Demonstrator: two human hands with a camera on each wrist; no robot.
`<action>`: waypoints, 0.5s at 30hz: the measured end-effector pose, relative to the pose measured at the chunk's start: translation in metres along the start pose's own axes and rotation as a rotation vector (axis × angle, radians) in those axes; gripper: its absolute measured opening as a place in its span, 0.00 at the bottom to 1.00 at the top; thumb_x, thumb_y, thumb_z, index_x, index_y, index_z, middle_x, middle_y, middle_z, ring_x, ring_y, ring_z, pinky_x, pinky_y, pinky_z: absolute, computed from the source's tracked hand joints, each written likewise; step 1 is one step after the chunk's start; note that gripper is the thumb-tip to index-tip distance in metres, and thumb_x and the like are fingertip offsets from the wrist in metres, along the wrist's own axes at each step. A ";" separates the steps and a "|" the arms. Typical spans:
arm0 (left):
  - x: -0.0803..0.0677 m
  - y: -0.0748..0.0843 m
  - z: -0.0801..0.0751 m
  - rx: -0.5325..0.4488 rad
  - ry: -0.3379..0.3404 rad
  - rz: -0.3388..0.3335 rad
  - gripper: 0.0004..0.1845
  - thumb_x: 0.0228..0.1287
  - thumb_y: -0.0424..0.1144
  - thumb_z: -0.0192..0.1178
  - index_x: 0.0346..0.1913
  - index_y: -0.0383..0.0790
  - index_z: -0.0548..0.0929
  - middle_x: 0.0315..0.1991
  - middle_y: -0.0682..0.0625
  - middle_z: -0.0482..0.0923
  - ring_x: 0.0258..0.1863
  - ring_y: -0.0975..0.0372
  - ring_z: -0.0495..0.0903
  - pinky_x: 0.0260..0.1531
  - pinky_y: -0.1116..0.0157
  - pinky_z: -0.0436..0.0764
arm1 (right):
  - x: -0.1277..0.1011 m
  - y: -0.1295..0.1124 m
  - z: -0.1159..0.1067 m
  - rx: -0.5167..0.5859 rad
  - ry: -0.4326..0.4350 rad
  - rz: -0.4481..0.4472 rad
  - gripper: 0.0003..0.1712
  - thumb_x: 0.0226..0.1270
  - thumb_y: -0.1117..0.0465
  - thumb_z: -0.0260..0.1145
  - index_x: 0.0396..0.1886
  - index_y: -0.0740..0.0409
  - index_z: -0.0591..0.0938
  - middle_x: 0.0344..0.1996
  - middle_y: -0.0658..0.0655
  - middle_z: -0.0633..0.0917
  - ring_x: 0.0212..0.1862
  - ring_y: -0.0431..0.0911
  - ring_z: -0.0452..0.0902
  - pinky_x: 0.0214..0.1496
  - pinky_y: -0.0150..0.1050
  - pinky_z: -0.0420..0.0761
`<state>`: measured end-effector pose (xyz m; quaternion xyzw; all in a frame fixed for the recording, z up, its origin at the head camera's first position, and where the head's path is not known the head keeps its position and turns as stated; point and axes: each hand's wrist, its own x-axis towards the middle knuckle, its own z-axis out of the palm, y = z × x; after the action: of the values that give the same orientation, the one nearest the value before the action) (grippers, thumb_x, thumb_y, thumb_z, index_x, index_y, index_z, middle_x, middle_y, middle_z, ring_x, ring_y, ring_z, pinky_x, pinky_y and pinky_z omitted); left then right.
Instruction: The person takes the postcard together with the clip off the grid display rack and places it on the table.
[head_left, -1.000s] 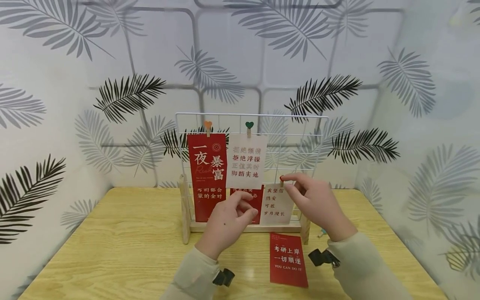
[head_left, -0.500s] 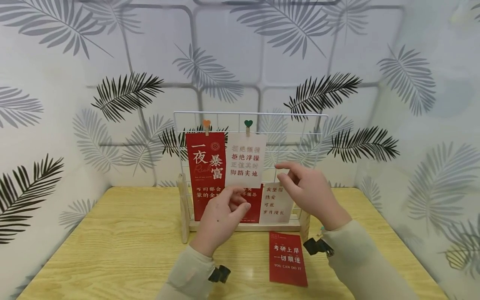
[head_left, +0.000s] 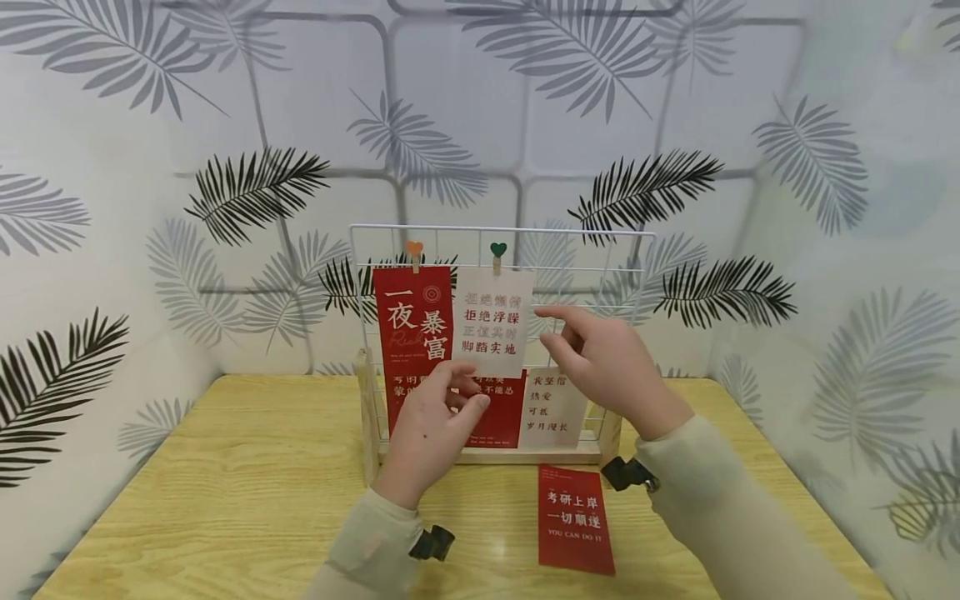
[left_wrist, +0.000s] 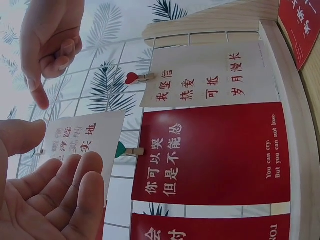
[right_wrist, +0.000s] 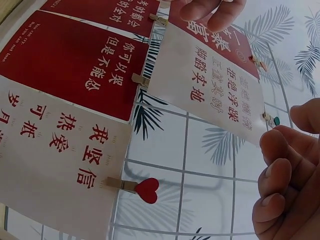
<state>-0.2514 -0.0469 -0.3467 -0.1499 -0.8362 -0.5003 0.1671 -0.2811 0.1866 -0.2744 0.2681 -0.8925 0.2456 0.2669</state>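
Two rows of cards hang on a white wire grid rack (head_left: 502, 229) with a wooden base. My right hand (head_left: 611, 367) is raised, its index finger stretched toward the right edge of the upper white card (head_left: 491, 312). My left hand (head_left: 427, 433) has loosely bent fingers and holds nothing; it overlaps that card's lower edge in the head view. A green heart clip (head_left: 498, 249) holds the upper white card, an orange heart clip (head_left: 415, 248) the tall red card (head_left: 397, 342). Below, the lower white card (right_wrist: 60, 165) hangs from a red heart clip (right_wrist: 147, 190), beside a lower red card (left_wrist: 215, 155).
A loose red card (head_left: 573, 521) lies on the yellow wood-grain table (head_left: 225, 500) in front of the rack. Leaf-patterned walls (head_left: 480, 100) stand behind and at both sides.
My right hand has left the red heart clip on the lower white card and moved up and left to the upper white card. The left hand has shifted slightly left.
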 end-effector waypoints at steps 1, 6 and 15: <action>0.001 0.000 -0.001 0.003 0.001 0.001 0.21 0.68 0.44 0.67 0.61 0.47 0.78 0.44 0.57 0.81 0.39 0.63 0.80 0.38 0.61 0.82 | 0.002 -0.001 -0.001 -0.006 -0.001 -0.005 0.21 0.76 0.51 0.62 0.64 0.48 0.81 0.18 0.44 0.74 0.20 0.41 0.69 0.24 0.40 0.72; 0.008 0.003 -0.008 0.019 0.004 -0.001 0.22 0.68 0.44 0.67 0.63 0.47 0.77 0.47 0.54 0.82 0.39 0.62 0.80 0.39 0.61 0.82 | 0.010 -0.006 -0.004 -0.034 -0.024 -0.011 0.23 0.76 0.51 0.61 0.67 0.47 0.78 0.18 0.45 0.74 0.19 0.41 0.68 0.24 0.40 0.72; 0.020 0.002 -0.023 0.045 0.027 0.015 0.21 0.68 0.43 0.67 0.61 0.46 0.78 0.45 0.55 0.79 0.41 0.62 0.79 0.42 0.59 0.81 | 0.028 -0.015 -0.009 -0.053 -0.062 -0.028 0.26 0.76 0.50 0.62 0.71 0.46 0.75 0.18 0.45 0.76 0.17 0.41 0.70 0.25 0.41 0.72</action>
<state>-0.2658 -0.0648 -0.3260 -0.1458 -0.8438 -0.4819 0.1856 -0.2886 0.1708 -0.2468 0.2808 -0.9027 0.2098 0.2493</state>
